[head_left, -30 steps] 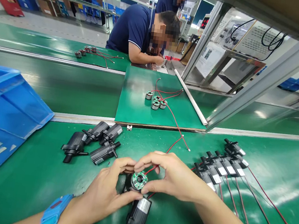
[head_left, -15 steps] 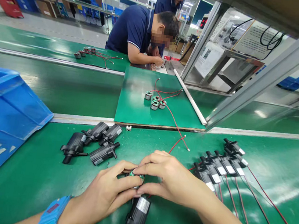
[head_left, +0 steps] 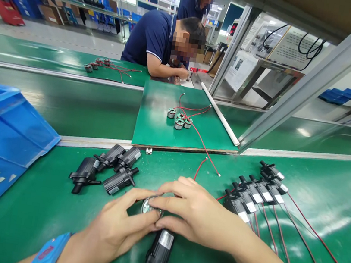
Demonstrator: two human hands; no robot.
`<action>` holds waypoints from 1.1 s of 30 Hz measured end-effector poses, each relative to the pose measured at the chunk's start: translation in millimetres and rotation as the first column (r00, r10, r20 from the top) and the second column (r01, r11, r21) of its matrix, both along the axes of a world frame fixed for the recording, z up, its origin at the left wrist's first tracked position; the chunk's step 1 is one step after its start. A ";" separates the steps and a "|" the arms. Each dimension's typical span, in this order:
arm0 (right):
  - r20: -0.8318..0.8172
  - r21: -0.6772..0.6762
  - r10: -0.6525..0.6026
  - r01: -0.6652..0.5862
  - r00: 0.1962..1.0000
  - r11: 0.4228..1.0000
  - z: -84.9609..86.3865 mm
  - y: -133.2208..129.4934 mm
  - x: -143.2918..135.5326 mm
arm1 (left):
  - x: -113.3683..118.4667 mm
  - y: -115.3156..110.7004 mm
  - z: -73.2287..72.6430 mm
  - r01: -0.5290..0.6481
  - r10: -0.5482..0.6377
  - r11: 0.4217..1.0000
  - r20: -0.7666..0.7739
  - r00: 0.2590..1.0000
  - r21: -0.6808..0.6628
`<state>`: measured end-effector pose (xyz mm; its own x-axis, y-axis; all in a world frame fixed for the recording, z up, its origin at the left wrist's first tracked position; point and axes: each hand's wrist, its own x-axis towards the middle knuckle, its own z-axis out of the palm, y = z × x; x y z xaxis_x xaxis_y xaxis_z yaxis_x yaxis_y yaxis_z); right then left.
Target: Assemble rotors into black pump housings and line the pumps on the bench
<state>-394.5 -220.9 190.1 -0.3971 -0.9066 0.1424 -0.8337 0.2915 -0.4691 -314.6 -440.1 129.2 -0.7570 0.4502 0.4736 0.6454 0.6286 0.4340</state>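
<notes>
Between my two hands is a small round motor stator (head_left: 146,206) with a silvery rim, partly hidden by my fingers. My left hand (head_left: 113,221) grips it from the left, fingers and thumb closed around its edge. From the right, my right hand (head_left: 189,207) pinches the same part, its fingertips over the top and the thumb below. Just under my fingertips a black pump (head_left: 159,253) with a silver label lies on the green bench, its nozzle toward me. A red wire (head_left: 199,169) emerges behind my right hand.
Several black pumps (head_left: 84,173) lie at left beside a blue bin (head_left: 9,125). More pumps (head_left: 257,190) with red wires form a row at right. Several stators (head_left: 179,123) sit on a raised green board (head_left: 152,124). A metal post (head_left: 299,88) slants at right. A co-worker (head_left: 156,37) leans over the far side.
The stator has tilted and shifted slightly left, showing more silvery rim and less green board. My left hand has moved a little left and down. The whole view has drifted slightly.
</notes>
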 end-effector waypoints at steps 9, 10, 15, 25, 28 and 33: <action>0.209 0.073 -0.014 -0.002 0.978 0.997 -14.5 0.3 -18.9 | -7.7 -3.0 14.0 -0.048 0.080 0.996 0.587 0.805 -0.070; 0.205 0.072 -0.011 -0.004 0.979 0.997 -13.6 2.1 -19.3 | -6.3 -1.4 14.5 -0.055 0.105 0.994 0.632 0.768 -0.098; 0.284 0.030 0.197 -0.214 0.938 0.976 -10.6 5.6 -13.1 | -2.9 1.1 22.6 0.020 0.190 0.936 0.550 0.813 -0.352; 0.308 0.148 0.237 -0.293 0.921 0.945 -36.0 -4.9 0.6 | -19.7 -55.0 38.4 -0.358 0.556 0.507 -0.020 0.831 -0.784; 0.304 0.063 0.239 -0.269 0.922 0.961 -25.6 -3.6 -9.6 | -21.9 -51.7 32.0 -0.316 0.541 0.646 0.124 0.832 -0.694; -0.091 -0.058 -0.329 0.325 0.940 0.944 -5.0 -9.1 -83.2 | -22.1 -49.6 31.9 -0.336 0.413 0.900 0.295 0.862 -0.277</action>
